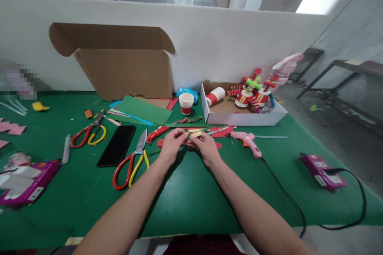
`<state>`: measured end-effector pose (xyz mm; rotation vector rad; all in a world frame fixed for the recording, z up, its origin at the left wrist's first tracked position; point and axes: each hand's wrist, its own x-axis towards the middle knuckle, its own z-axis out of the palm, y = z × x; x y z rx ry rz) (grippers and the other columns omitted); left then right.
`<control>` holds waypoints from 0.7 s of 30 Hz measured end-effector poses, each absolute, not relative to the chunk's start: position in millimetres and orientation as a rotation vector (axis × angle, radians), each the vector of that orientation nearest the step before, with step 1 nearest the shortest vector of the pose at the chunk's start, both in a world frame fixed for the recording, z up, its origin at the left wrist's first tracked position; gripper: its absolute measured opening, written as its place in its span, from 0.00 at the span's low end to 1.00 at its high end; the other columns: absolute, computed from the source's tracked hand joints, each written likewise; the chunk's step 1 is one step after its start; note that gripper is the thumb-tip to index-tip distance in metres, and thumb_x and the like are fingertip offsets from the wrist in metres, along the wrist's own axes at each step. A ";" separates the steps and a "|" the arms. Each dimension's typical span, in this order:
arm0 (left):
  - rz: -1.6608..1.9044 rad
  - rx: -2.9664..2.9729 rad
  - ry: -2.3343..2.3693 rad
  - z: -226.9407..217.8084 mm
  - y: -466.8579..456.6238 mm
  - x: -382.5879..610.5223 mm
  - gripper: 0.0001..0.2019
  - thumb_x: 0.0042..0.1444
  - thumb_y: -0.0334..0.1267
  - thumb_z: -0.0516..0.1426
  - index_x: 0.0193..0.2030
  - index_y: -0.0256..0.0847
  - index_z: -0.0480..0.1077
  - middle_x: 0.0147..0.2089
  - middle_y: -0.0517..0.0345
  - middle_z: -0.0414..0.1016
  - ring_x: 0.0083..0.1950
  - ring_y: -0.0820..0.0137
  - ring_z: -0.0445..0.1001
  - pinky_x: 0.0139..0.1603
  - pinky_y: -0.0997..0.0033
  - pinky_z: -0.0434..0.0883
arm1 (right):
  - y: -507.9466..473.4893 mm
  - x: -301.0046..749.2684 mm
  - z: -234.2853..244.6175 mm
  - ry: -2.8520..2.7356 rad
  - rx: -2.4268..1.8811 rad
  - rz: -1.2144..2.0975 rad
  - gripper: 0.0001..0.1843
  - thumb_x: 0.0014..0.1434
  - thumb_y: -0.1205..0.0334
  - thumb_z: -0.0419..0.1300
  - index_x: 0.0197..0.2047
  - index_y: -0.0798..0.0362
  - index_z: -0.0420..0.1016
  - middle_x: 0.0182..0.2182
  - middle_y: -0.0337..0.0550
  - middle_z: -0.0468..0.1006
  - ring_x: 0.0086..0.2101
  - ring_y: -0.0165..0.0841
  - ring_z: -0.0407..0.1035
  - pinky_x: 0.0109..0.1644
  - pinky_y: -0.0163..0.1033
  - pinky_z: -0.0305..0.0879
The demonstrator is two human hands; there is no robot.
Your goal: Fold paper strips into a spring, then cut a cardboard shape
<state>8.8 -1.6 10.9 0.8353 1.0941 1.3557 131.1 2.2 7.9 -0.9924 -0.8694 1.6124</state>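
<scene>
Both hands meet low over the green table, fingertips nearly touching. My right hand [208, 148] is closed on a narrow yellow paper strip [196, 133]. My left hand [172, 144] pinches a thin green paper strip at its fingertips, partly hidden by the fingers. Just beyond them lie red paper pieces [223, 131] and a red-handled knife [156, 133]. A small red paper disc [160, 143] rests beside my left hand. Folded red and green paper springs [196, 119] lie past the fingers, near a red and white paper cup [186, 103].
Left are two pairs of scissors [123, 173], a black phone [116, 146], coloured paper sheets [143, 109] and a purple power strip [40, 183]. A pink glue gun [247, 140] with its cord lies right. Behind it stands a white box [245, 119] holding paper-cup figures [245, 97].
</scene>
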 end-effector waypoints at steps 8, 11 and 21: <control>1.293 0.880 1.091 8.5 -3.6 13.6 0.20 0.37 0.46 0.69 0.33 0.36 0.72 0.29 0.59 0.74 0.28 0.75 0.70 0.32 0.74 0.67 | 4.7 134.3 8.6 -0.860 -1.008 1.497 0.12 0.39 0.60 0.70 0.28 0.53 0.74 0.24 0.35 0.77 0.26 0.28 0.70 0.37 0.37 0.70; 1.279 0.899 1.104 6.4 -3.4 13.6 0.19 0.36 0.45 0.69 0.32 0.35 0.73 0.28 0.58 0.74 0.27 0.76 0.69 0.31 0.75 0.66 | 4.2 135.1 10.1 -0.870 -0.996 1.478 0.12 0.39 0.60 0.70 0.28 0.53 0.73 0.24 0.35 0.77 0.27 0.29 0.69 0.38 0.37 0.69; 1.320 0.840 1.095 1.3 0.2 10.9 0.17 0.35 0.43 0.69 0.29 0.35 0.73 0.28 0.58 0.74 0.28 0.75 0.71 0.33 0.73 0.68 | 4.2 133.9 10.8 -0.838 -0.981 1.537 0.14 0.38 0.57 0.72 0.27 0.54 0.75 0.24 0.37 0.77 0.26 0.28 0.70 0.38 0.37 0.70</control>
